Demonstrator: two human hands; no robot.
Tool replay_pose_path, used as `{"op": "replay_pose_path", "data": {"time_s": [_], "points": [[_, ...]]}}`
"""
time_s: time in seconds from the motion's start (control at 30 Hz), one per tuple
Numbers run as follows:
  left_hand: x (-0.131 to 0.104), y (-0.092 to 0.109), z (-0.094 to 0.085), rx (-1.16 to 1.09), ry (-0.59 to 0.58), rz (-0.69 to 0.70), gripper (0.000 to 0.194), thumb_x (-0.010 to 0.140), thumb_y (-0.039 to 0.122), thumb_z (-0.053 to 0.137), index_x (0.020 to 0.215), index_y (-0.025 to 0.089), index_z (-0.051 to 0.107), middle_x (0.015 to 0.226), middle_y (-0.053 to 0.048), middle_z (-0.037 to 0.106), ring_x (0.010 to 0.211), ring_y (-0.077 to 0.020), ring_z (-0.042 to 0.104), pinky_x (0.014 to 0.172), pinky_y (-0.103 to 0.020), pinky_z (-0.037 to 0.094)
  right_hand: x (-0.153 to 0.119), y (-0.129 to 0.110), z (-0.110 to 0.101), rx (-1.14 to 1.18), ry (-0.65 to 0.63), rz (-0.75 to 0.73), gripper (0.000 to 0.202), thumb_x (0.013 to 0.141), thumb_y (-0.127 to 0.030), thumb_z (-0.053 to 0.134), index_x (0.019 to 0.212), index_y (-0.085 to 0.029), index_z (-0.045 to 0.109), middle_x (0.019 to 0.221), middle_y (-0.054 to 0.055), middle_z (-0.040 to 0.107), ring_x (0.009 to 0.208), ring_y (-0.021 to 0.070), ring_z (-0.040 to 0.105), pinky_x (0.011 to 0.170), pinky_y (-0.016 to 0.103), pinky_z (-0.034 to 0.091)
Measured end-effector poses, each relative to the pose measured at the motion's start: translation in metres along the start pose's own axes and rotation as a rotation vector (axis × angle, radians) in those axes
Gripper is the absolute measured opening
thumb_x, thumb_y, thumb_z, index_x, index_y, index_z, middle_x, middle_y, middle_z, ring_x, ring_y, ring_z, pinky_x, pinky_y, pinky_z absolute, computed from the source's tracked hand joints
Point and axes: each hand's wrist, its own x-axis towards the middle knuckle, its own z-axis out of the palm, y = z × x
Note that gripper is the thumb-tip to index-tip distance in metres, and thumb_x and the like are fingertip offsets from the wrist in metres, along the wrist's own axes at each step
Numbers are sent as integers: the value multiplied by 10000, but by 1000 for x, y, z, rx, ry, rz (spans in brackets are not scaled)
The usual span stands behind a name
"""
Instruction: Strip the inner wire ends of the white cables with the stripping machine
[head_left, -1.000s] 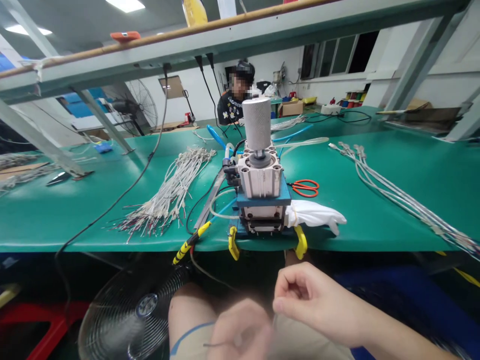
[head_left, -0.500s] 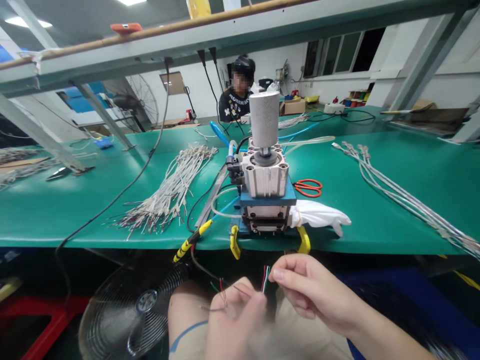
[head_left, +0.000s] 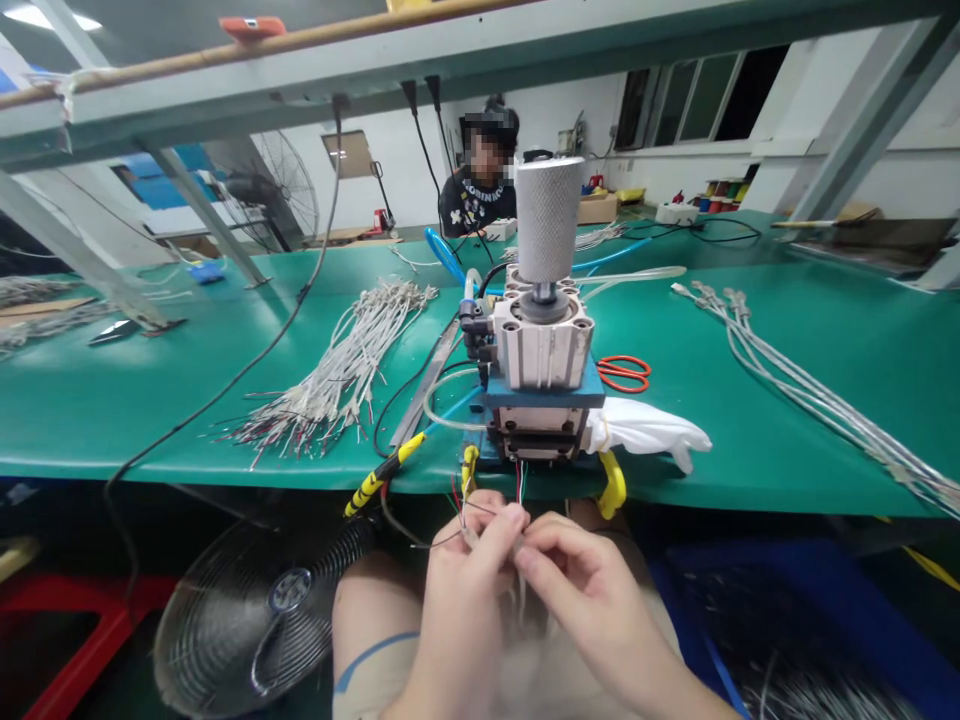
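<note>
Thin red, white and green wires [head_left: 520,482] stick up from between my hands, their tips at the lower front of the metal press [head_left: 541,350]. My left hand [head_left: 476,590] is closed on the cable, and more loose wire ends [head_left: 461,510] spread out at its left side. Pressed close beside it, my right hand [head_left: 581,590] pinches the same cable just below the wires. The cable between the fingers is mostly hidden. A white cloth bag [head_left: 649,430] is tied at the press's right side.
A pile of grey cables [head_left: 345,370] lies left on the green table [head_left: 660,360], more cables [head_left: 810,400] right. Orange-handled scissors [head_left: 624,373] lie behind the bag. A fan [head_left: 289,590] stands below left, a blue bin [head_left: 712,640] below right. A person [head_left: 480,190] sits opposite.
Both hands have moved up toward the press, bringing the wire tips to its lower front. My right hand has come against my left and now grips the cable. The view has shifted slightly.
</note>
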Motion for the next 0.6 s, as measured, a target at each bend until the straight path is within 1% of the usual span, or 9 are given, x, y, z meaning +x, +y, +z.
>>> {"op": "replay_pose_path", "data": {"time_s": [0.03,0.1,0.17,0.23,0.33,0.43,0.6], "points": [[1,1,3,-22,10,-2,235,653,204,873,670,140,648,649,34,571,591,-88,517,525,-146,444,2,-2,1,22,7,3,242,892,-361,674,744,-171,695,783,34,631,748,171,591,694,254,478],[4,2,7,-35,28,0,249,647,193,872,635,133,631,645,22,589,586,-91,541,510,-140,447,5,-5,3,61,26,11,260,889,-361,685,714,-169,676,712,0,596,622,120,526,596,215,448],[8,3,12,-35,46,-4,251,645,201,869,622,128,630,617,13,599,560,-93,548,487,-139,444,8,-8,4,77,45,12,276,876,-367,706,689,-168,664,642,-34,543,511,79,408,473,191,359],[11,3,16,-40,58,-4,263,645,207,864,607,128,616,568,25,573,503,-77,513,447,-131,420,12,-9,4,103,57,15,293,857,-382,729,667,-171,653,578,-56,489,464,67,333,411,193,275],[15,4,22,-54,75,11,284,644,210,856,587,134,589,538,45,540,466,-62,481,416,-118,393,18,-9,5,146,76,42,306,828,-415,753,659,-179,658,517,-66,452,438,70,317,388,200,235],[17,5,26,-70,78,24,297,644,204,848,573,138,567,519,57,520,452,-55,474,401,-108,374,21,-10,5,140,98,67,308,816,-440,759,670,-181,679,493,-64,453,430,73,327,389,200,248],[20,6,30,-87,74,52,323,642,190,838,540,146,535,486,70,496,411,-41,432,374,-106,342,24,-12,4,128,113,60,310,814,-450,761,680,-180,687,476,-64,460,425,73,342,392,196,263]]}}
